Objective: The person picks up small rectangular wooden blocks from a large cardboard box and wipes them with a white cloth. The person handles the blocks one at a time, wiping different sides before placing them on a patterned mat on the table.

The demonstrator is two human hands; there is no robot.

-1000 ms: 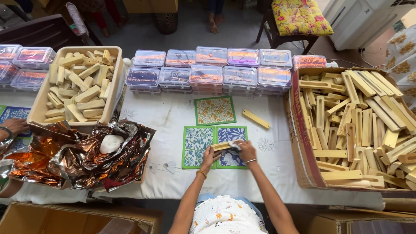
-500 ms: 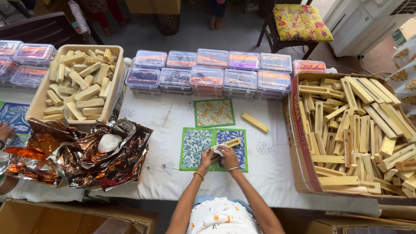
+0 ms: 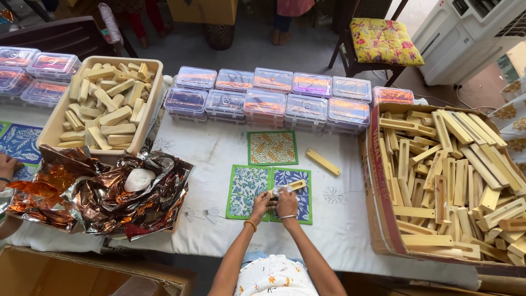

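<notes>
Wooden strip [image 3: 289, 188] gripped by both hands, left hand [image 3: 262, 204] and right hand [image 3: 287, 203]; wrapping underway, full box of strips [image 3: 383, 181] left.

— What do we have between our hands?

— We hold a pale yellow wooden bar [image 3: 290, 187]; it is long, flat and narrow; it lies tilted, its far end rising to the right; the near end is wrapped in something clear and shiny, though we cannot tell what the wrap is.

— Where does it sit?

— We keep it just above two patterned cards, the green-edged floral card [image 3: 247, 189] on the left and the blue floral card [image 3: 298, 197] on the right; these lie flat, side by side, edges touching.
</notes>
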